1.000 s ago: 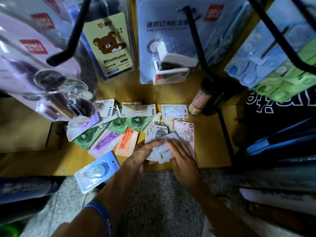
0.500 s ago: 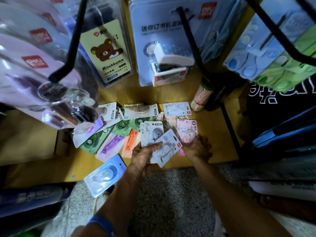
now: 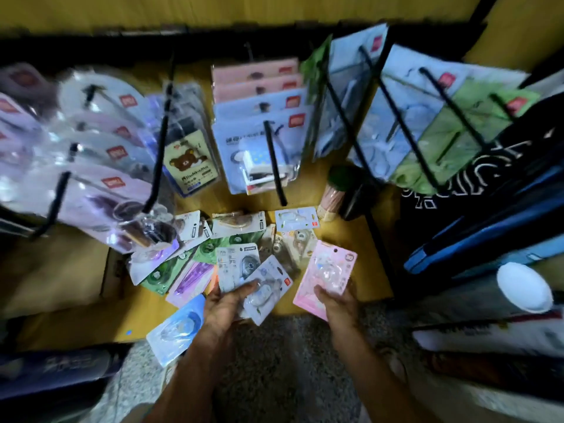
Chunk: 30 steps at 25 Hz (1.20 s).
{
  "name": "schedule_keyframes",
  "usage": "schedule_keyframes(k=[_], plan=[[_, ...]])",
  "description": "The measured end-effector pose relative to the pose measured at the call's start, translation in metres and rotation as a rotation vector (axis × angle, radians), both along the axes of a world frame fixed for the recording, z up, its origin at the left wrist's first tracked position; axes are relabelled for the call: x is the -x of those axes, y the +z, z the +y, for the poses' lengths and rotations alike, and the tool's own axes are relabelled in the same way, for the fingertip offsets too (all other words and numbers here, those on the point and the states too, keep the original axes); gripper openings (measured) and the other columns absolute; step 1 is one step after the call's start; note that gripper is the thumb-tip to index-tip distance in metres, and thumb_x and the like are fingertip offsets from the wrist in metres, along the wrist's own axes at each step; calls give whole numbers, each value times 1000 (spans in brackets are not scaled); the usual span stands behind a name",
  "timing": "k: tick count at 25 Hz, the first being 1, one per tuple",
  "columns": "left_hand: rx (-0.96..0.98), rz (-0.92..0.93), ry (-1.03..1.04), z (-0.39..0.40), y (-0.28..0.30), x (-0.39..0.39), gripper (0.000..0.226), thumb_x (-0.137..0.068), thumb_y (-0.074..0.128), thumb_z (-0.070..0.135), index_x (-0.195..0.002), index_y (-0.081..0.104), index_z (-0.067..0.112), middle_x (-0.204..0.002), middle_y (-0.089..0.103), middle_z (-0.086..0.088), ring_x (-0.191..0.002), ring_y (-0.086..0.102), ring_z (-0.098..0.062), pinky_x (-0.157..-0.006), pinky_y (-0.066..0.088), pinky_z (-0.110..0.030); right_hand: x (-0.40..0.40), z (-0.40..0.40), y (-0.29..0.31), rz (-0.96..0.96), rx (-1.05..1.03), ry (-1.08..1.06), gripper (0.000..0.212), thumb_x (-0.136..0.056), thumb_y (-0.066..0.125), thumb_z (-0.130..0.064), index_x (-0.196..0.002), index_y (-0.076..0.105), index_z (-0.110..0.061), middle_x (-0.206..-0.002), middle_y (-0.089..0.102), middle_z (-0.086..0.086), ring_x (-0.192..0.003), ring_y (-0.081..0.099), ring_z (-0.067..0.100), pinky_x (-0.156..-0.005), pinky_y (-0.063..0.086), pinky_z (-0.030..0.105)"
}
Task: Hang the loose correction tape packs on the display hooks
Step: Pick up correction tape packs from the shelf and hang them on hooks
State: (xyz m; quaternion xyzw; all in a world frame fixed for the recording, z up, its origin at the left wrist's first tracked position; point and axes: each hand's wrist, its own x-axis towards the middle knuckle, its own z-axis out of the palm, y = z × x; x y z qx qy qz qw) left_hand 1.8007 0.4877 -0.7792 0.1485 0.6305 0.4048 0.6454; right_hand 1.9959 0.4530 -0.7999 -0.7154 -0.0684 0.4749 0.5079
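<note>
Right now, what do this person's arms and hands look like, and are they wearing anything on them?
Both forearms are bare, with no sleeves in view. The left hand and right hand wear no gloves, and no rings show, though the picture is blurred. The wrists in view carry no watch or band.

A single head-worn camera looks steeply down and forward, close over a yellow shelf (image 3: 351, 288), with black display hooks (image 3: 274, 166) reaching toward it.

Motion blur smears the hanging packs (image 3: 91, 154) at left, their print unreadable. The left hand (image 3: 224, 306) covers the lower ends of its two packs (image 3: 244, 270). Both forearms run off the bottom edge.
</note>
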Motion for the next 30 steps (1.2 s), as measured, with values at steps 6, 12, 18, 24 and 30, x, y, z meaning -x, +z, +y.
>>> schedule_keyframes(k=[6,12,18,24,30], plan=[[-74,-44,18,-46,98,5,80,-43,91,12,-117,66,-1,-108,73,-17,-96,71,-34,-74,60,-42,20,-33,100,369,-53,-187,25,-79,75,-3,-101,65,-11,-107,69,14,-81,66,26,-54,54,26],[-152,-54,-7,-91,194,-1,51,-59,83,3,-108,72,1,-106,74,-18,-96,71,-37,-84,55,-59,26,-84,203,457,-158,39,37,-74,77,-5,-108,69,-17,-104,75,8,-92,71,26,-69,58,35],[-288,-120,-118,-136,268,17,46,-71,76,4,-116,68,7,-112,72,-17,-101,69,-37,-81,58,-50,17,-138,280,443,-317,338,34,-80,71,-6,-113,68,-14,-106,75,11,-98,71,29,-73,56,37],[-468,-155,-98,-140,333,43,53,-66,81,4,-118,67,4,-116,70,-21,-106,65,-43,-93,50,-58,47,-125,368,329,-530,479,33,-82,69,-9,-114,68,-13,-110,74,7,-107,67,28,-83,53,37],[-582,-99,40,-122,384,44,58,-57,84,1,-113,69,6,-107,73,-18,-85,71,-33,-71,58,-42,54,-100,436,190,-626,671,28,-89,63,-6,-111,65,-24,-100,76,-2,-86,71,19,-54,53,28]])
